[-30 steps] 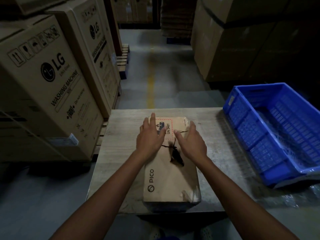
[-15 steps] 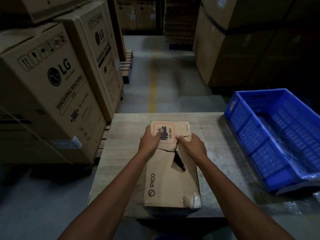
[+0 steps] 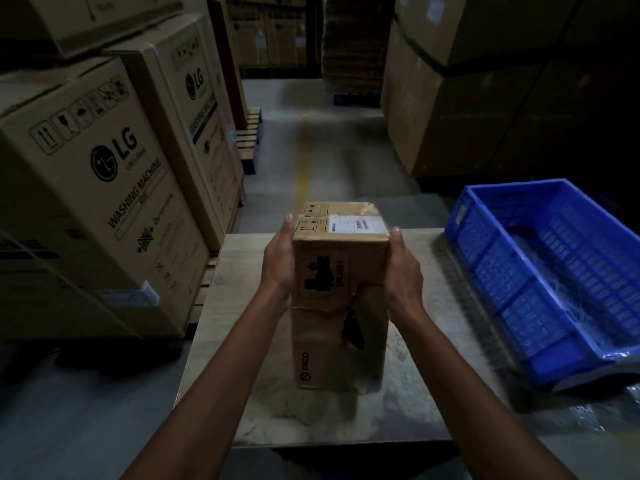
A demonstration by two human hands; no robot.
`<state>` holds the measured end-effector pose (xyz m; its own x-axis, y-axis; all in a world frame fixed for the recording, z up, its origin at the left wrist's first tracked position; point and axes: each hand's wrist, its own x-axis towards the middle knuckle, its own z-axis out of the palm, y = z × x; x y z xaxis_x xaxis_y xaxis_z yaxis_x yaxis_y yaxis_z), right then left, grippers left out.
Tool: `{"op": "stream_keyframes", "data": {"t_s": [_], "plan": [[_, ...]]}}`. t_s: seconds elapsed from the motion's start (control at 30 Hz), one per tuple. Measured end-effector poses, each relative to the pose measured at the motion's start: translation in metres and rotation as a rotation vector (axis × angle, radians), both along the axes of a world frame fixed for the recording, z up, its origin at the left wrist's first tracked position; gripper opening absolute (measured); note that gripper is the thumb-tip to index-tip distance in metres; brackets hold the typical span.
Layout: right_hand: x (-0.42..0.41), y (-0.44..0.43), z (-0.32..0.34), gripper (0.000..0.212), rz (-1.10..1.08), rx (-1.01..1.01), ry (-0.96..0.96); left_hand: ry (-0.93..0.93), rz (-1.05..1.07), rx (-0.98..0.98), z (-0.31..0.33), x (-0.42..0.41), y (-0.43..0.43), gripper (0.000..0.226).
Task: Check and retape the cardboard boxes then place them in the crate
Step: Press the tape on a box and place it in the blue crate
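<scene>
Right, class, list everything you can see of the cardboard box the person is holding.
The box is long, brown cardboard, stood nearly on end over the table, printed face toward the camera. The left hand and right hand hold its sides near the top. The upper end bears a white label and handling symbols. A crease and a dark ragged tear cross the middle; PICO is printed low down.

Box (image 3: 322, 341) at tabletop (image 3: 415, 393) centre, lower end on it, upper end tipped up. Left grip (image 3: 277, 261) holds box's L side, right grip (image 3: 403, 271) its R side. Crate (image 3: 485, 271) just R of tabletop. Washing-machine cartons (image 3: 104, 188) stacked on L, pallet (image 3: 247, 140) behind them. More cartons (image 3: 467, 116) behind crate, floor aisle (image 3: 311, 133) btwn stacks.
</scene>
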<state>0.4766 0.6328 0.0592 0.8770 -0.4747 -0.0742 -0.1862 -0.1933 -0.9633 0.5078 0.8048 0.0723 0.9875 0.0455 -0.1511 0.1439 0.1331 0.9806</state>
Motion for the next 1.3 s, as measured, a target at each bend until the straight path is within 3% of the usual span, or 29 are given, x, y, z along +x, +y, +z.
{"op": "stream_keyframes", "data": {"t_s": [0.1, 0.2, 0.33, 0.4, 0.47, 0.53, 0.63, 0.7, 0.8, 0.87, 0.93, 1.03, 1.13, 1.2, 1.3], "plan": [[-0.01, 0.0, -0.011, 0.051, -0.034, 0.132, -0.045, -0.059, 0.065, 0.006, -0.011, -0.016, -0.001, 0.034], [-0.022, -0.001, -0.022, 0.031, -0.033, 0.126, -0.089, -0.064, 0.074, -0.031, -0.022, -0.033, 0.001, 0.035], [-0.035, 0.003, -0.04, 0.04, -0.006, 0.106, -0.028, -0.01, 0.06, 0.026, -0.041, -0.045, 0.007, 0.043], [-0.039, 0.0, -0.045, 0.034, 0.004, 0.071, 0.045, -0.029, 0.024, 0.151, -0.042, -0.05, 0.008, 0.039], [-0.042, -0.005, -0.045, 0.028, 0.021, -0.033, 0.092, -0.15, 0.023, 0.455, -0.039, -0.053, 0.01, 0.042], [-0.044, -0.006, -0.038, 0.039, 0.023, -0.204, 0.065, -0.397, 0.039, 0.757, -0.034, -0.054, 0.012, 0.046], [-0.043, -0.003, -0.02, 0.047, 0.062, -0.543, -0.164, -0.64, 0.034, 0.957, -0.027, -0.048, 0.008, 0.048], [-0.037, 0.002, -0.014, 0.047, 0.183, -0.711, -0.193, -0.648, -0.065, 1.077, -0.028, -0.042, 0.003, 0.056], [-0.033, 0.013, -0.018, 0.059, 0.368, -0.919, -0.004, -0.432, -0.293, 1.268, -0.038, -0.034, 0.0, 0.064], [-0.035, 0.017, -0.019, 0.073, 0.396, -0.957, 0.027, -0.381, -0.336, 1.29, -0.043, -0.032, 0.001, 0.064], [-0.032, 0.013, -0.015, 0.071, 0.412, -0.951, 0.062, -0.363, -0.354, 1.235, -0.038, -0.032, 0.001, 0.065], [-0.019, 0.003, -0.008, 0.049, 0.373, -0.94, 0.039, -0.24, -0.344, 0.989, -0.036, -0.021, 0.0, 0.069], [-0.005, -0.002, 0.002, 0.046, 0.182, -0.748, 0.011, -0.13, -0.162, 0.654, -0.018, -0.002, -0.005, 0.066], [0.005, -0.004, 0.007, 0.052, 0.11, -0.505, 0.101, 0.033, -0.053, 0.385, -0.005, 0.011, -0.005, 0.055], [0.016, -0.006, 0.015, 0.044, 0.156, 0.199, 0.253, 0.287, -0.134, 0.101, -0.004, 0.03, 0.0, 0.051]]}}
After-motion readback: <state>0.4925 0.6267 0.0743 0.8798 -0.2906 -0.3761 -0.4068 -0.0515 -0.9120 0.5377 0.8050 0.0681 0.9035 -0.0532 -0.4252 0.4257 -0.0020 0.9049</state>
